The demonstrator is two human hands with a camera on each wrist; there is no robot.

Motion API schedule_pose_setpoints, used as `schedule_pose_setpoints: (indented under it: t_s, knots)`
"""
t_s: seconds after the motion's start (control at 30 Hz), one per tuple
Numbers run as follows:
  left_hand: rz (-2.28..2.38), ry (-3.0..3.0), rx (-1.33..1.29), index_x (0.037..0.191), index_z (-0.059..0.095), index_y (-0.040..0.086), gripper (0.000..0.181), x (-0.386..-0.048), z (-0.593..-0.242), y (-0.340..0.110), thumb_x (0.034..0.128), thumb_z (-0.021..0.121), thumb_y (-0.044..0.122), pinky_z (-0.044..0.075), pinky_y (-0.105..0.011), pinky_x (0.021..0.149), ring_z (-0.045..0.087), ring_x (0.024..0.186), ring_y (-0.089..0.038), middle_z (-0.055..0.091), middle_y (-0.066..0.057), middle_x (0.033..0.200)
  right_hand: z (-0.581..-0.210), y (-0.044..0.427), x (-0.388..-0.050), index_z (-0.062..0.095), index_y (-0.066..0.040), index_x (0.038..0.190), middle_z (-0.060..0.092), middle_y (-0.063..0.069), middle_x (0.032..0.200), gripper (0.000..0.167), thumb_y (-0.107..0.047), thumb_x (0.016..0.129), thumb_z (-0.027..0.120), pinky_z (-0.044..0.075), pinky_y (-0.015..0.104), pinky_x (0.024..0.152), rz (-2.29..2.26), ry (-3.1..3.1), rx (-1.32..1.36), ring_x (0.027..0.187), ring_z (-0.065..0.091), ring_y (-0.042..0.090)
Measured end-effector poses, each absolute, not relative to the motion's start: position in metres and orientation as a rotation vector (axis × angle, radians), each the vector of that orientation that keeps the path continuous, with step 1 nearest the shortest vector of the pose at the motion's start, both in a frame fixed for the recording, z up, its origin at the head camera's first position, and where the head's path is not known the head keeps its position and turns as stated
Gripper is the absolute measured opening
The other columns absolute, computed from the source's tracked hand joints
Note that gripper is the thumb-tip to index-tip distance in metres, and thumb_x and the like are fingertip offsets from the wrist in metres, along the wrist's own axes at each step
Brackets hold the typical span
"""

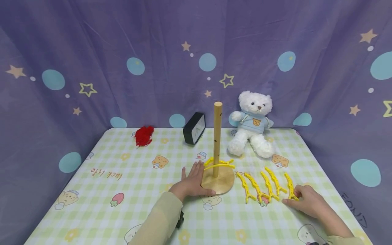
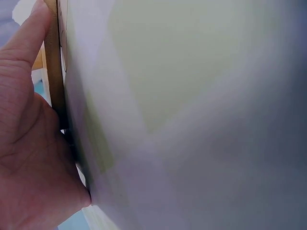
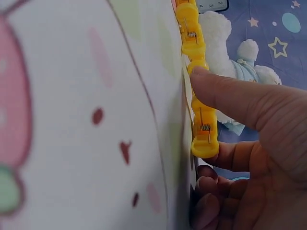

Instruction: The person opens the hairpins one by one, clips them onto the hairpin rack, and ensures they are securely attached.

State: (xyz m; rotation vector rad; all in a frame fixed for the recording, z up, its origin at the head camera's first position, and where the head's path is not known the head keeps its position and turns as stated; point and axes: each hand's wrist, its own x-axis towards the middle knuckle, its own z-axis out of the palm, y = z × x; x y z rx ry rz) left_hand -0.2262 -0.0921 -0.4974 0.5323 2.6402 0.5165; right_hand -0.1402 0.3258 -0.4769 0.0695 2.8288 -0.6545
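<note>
My left hand (image 1: 193, 182) rests against the round wooden base (image 1: 225, 183) of a stand, fingers straight along its left side and thumb by the front edge. From the base rises an upright wooden post (image 1: 217, 136). Yellow plastic (image 1: 228, 166) sits about the post's lower part; whether it is one clip or two, I cannot tell. Several yellow alligator-style hair clips (image 1: 253, 185) lie in a row to the right. With thumb and index finger, my right hand (image 1: 306, 200) pinches the forked end of the rightmost clip (image 1: 289, 185); springs show in the right wrist view.
A white teddy bear (image 1: 255, 126) in a blue top sits at the back right. Behind the stand is a black-framed clock (image 1: 194, 128). Red yarn (image 1: 144, 136) lies at the back left. A checked cloth (image 1: 92, 200) covers the table; a purple curtain (image 1: 171, 34) hangs around it.
</note>
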Motion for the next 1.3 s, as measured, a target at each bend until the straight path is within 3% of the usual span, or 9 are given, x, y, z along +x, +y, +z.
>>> schedule_pose_setpoints:
  t_s: [0.13,0.33,0.57,0.73,0.9,1.07,1.3]
  knots:
    - [0.498,2.648,0.533,0.156,-0.008,0.012,0.132,-0.229,-0.502,-0.092,0.0677,0.057,0.086,-0.018,-0.058,0.109,-0.018,0.147,-0.018,-0.015,-0.002,0.162,-0.477,0.325,-0.138,0.048,-0.006,0.085,0.041,0.008,0.084,0.055,-0.054,0.081,0.073,0.033,0.035,0.063,-0.642,2.848,0.071,0.075,0.041,0.022]
    - [0.488,2.649,0.531,0.156,-0.008,0.012,0.132,-0.228,-0.501,-0.091,0.0678,0.058,0.085,-0.018,-0.058,0.109,-0.018,0.147,-0.018,-0.015,-0.002,0.162,-0.473,0.323,-0.137,0.055,0.000,0.091,0.053,0.012,0.090,0.058,-0.055,0.083,0.070,0.045,0.043,0.071,-0.656,2.860,0.107,0.080,0.049,0.025]
    - [0.527,2.647,0.539,0.157,-0.004,0.009,0.130,-0.225,-0.495,-0.092,0.0703,0.061,0.081,-0.017,-0.058,0.110,-0.015,0.148,-0.020,-0.012,-0.005,0.163,-0.462,0.315,-0.132,0.052,-0.002,0.093,0.051,0.006,0.078,0.057,-0.057,0.086,0.066,0.036,0.033,0.058,-0.703,2.897,0.209,0.069,0.046,0.021]
    - [0.520,2.645,0.541,0.157,-0.004,0.009,0.128,-0.223,-0.491,-0.092,0.0721,0.062,0.079,-0.017,-0.058,0.110,-0.015,0.147,-0.019,-0.012,-0.005,0.163,-0.450,0.306,-0.129,0.055,0.002,0.104,0.062,0.019,0.094,0.059,-0.054,0.087,0.066,0.045,0.039,0.065,-0.764,2.985,0.227,0.079,0.058,0.027]
    - [0.518,2.643,0.531,0.157,-0.004,0.009,0.127,-0.220,-0.485,-0.090,0.0728,0.062,0.078,-0.016,-0.057,0.110,-0.015,0.148,-0.019,-0.011,-0.005,0.163,-0.441,0.292,-0.129,0.053,0.000,0.116,0.060,0.028,0.115,0.056,-0.049,0.091,0.063,0.049,0.045,0.067,-0.866,3.068,0.182,0.085,0.065,0.031]
    - [0.505,2.632,0.534,0.157,-0.006,0.010,0.126,-0.217,-0.481,-0.090,0.0739,0.061,0.078,-0.017,-0.057,0.110,-0.016,0.147,-0.018,-0.013,-0.004,0.163,-0.432,0.277,-0.133,0.052,-0.002,0.120,0.057,0.030,0.121,0.053,-0.046,0.093,0.063,0.053,0.045,0.065,-0.991,3.100,0.135,0.088,0.067,0.036]
    - [0.535,2.633,0.538,0.157,-0.003,0.007,0.127,-0.218,-0.482,-0.090,0.0732,0.064,0.076,-0.016,-0.058,0.110,-0.014,0.148,-0.020,-0.010,-0.007,0.163,-0.422,0.258,-0.137,0.053,-0.006,0.124,0.063,0.023,0.117,0.046,-0.036,0.092,0.068,0.055,0.038,0.063,-1.165,3.142,0.001,0.090,0.068,0.034]
